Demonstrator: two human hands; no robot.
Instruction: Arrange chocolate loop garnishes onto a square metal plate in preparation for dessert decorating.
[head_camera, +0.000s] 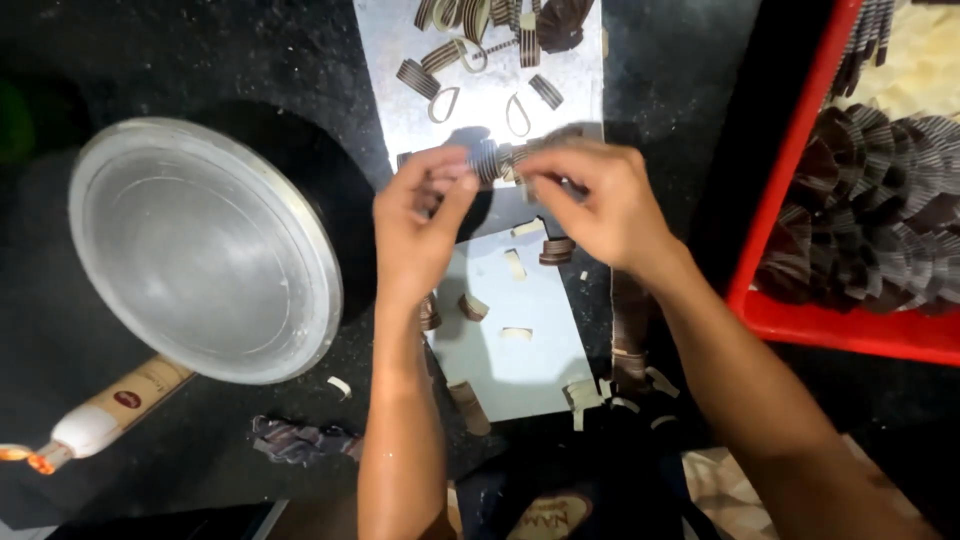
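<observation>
Striped paper strip (487, 160) sits pinched between both hands above a white sheet (520, 350) on the black counter (250, 60). Left hand (420, 225) and right hand (600, 200) each keep a pressed-together grip on it. Nearby lies a round metal plate (200, 250).

A round metal plate (205, 250) lies left of the sheet (520, 350) where paper scraps (515, 265) sit; a glue tube (105, 415) lies before the plate, a tray (790, 180) of folded paper fans (880, 210) stands right, paper loops (480, 50) lie behind
</observation>
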